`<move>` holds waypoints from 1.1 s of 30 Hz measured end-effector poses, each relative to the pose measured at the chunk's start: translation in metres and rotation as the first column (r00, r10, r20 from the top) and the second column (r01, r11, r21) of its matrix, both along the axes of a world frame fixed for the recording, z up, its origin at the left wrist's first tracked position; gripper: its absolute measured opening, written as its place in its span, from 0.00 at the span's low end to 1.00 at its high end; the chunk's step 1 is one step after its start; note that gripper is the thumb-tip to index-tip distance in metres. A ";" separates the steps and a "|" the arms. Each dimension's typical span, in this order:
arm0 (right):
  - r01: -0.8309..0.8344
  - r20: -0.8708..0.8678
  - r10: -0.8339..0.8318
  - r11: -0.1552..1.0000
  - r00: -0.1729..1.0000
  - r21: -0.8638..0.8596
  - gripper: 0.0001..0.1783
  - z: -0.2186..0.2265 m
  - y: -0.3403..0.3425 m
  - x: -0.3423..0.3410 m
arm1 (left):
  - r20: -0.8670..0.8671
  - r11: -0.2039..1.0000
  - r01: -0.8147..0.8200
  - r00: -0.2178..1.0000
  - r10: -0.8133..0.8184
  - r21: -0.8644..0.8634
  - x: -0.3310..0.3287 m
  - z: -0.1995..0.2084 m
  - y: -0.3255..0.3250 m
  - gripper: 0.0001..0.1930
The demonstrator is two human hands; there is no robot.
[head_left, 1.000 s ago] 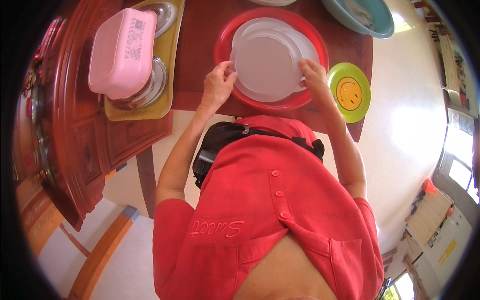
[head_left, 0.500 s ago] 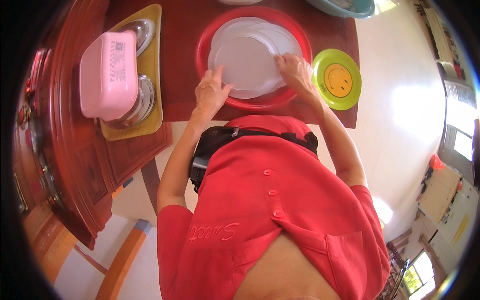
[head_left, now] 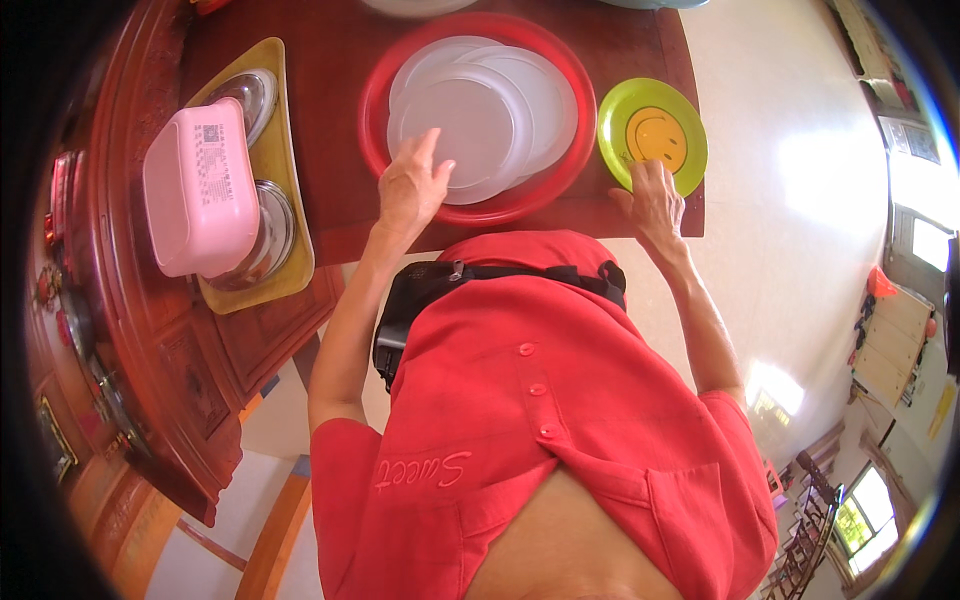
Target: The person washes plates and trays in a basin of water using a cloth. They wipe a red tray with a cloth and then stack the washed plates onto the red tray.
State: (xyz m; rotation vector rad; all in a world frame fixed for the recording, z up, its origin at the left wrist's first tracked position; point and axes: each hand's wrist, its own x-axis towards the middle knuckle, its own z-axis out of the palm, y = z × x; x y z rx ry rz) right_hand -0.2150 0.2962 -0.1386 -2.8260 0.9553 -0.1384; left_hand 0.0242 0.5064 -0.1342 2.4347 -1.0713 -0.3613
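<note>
My left hand point(head_left: 413, 190) is open over the near left part of a round red tray point(head_left: 374, 150), fingers stretched toward the translucent whitish discs point(head_left: 460, 125) in it. Several of these discs overlap, like flat lids or plates; the top one lies nearest my left hand. My right hand point(head_left: 655, 205) is at the near edge of a round green plate point(head_left: 612, 115) with an orange smiling face. Its fingers reach over the plate's rim, while the thumb points out to the left, apart from them. The plate lies flat, right of the red tray.
At the left, a yellow tray point(head_left: 291, 200) carries clear glass-like lids point(head_left: 277, 235) and a pink plastic container point(head_left: 180, 195) tilted on its side. A whitish dish point(head_left: 420, 5) and a light blue basin point(head_left: 655, 2) stand at the table's far edge. Wooden chair parts point(head_left: 275, 525) show lower left.
My right hand has left the whitish discs and moved right to the green plate. My left hand stays by the discs' near left side. The whole view has shifted slightly.
</note>
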 end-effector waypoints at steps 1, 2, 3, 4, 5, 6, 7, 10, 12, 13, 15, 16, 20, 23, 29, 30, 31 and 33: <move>-0.028 0.000 0.028 0.999 1.000 -0.044 0.16 -0.006 -0.003 -0.007 | 0.006 0.998 0.048 0.999 -0.048 -0.040 -0.002 0.002 -0.006 0.26; -0.055 -0.001 0.056 0.995 0.998 -0.088 0.16 -0.011 -0.005 -0.013 | 0.014 0.992 0.096 0.995 -0.095 -0.079 -0.004 0.002 -0.011 0.26; -0.055 -0.002 0.055 0.994 0.998 -0.092 0.16 -0.015 -0.007 -0.016 | 0.014 0.992 0.096 0.995 -0.095 -0.083 -0.005 0.001 -0.015 0.26; -0.092 0.017 0.094 0.991 0.995 -0.096 0.15 -0.018 -0.009 -0.019 | 0.025 0.993 0.104 0.994 -0.103 -0.059 -0.006 0.000 -0.019 0.26; -0.130 0.036 0.134 0.986 0.990 -0.101 0.13 -0.020 -0.011 -0.021 | 0.035 0.993 0.111 0.993 -0.110 -0.035 -0.006 -0.002 -0.022 0.26; -0.128 0.037 0.132 0.986 0.991 -0.104 0.13 -0.022 -0.012 -0.022 | 0.036 0.993 0.113 0.993 -0.112 -0.037 -0.006 -0.006 -0.023 0.26; -0.165 0.036 0.170 0.979 0.985 -0.121 0.11 -0.023 -0.013 -0.023 | 0.047 0.989 0.137 0.990 -0.134 -0.048 -0.006 -0.011 -0.023 0.26; -0.222 0.037 0.230 0.963 0.972 -0.153 0.07 -0.021 -0.014 -0.023 | 0.051 0.983 0.163 0.986 -0.159 -0.087 -0.005 -0.014 -0.021 0.25; -0.250 0.041 0.261 0.953 0.965 -0.169 0.05 -0.015 -0.015 -0.023 | 0.046 0.981 0.157 0.987 -0.153 -0.117 -0.005 -0.012 -0.020 0.25; -0.236 0.012 0.244 0.949 0.970 -0.210 0.04 -0.011 -0.017 -0.025 | 0.026 0.985 0.136 0.991 -0.134 -0.106 -0.006 -0.009 -0.019 0.24; -0.197 -0.003 0.207 0.926 0.978 -0.322 0.03 0.001 -0.024 -0.031 | 0.010 0.990 0.099 0.995 -0.098 -0.098 -0.004 -0.008 -0.017 0.24; -0.112 0.032 0.128 0.945 0.991 -0.308 0.01 0.010 -0.030 -0.033 | -0.025 0.988 0.097 0.995 -0.100 -0.122 -0.003 -0.008 -0.015 0.23; 0.126 0.286 -0.005 0.904 0.958 -0.407 0.06 0.046 -0.084 -0.045 | 0.013 0.988 0.077 0.997 -0.076 -0.136 -0.001 -0.017 -0.010 0.22; 0.427 0.468 -0.331 0.897 0.820 -0.115 0.12 0.070 -0.121 -0.049 | -0.023 0.986 0.053 0.998 -0.058 -0.158 -0.001 -0.018 -0.008 0.21; -0.081 0.501 -0.675 0.551 0.541 0.831 0.11 0.075 -0.117 -0.035 | -0.251 0.969 -0.015 0.967 -0.048 -0.245 0.007 -0.014 -0.003 0.19; -0.126 0.440 -0.732 0.444 0.520 0.887 0.10 0.071 -0.103 -0.021 | -0.246 0.969 -0.020 0.968 -0.042 -0.245 0.009 -0.014 -0.004 0.19; -0.173 0.372 -0.780 0.331 0.504 0.928 0.09 0.067 -0.083 -0.001 | -0.416 0.948 -0.097 0.909 -0.040 -0.304 0.010 -0.013 -0.006 0.22; -0.180 0.206 -0.811 0.126 0.547 0.976 0.08 0.060 -0.045 0.036 | -0.568 0.917 -0.190 0.822 -0.047 -0.351 0.010 -0.003 -0.011 0.24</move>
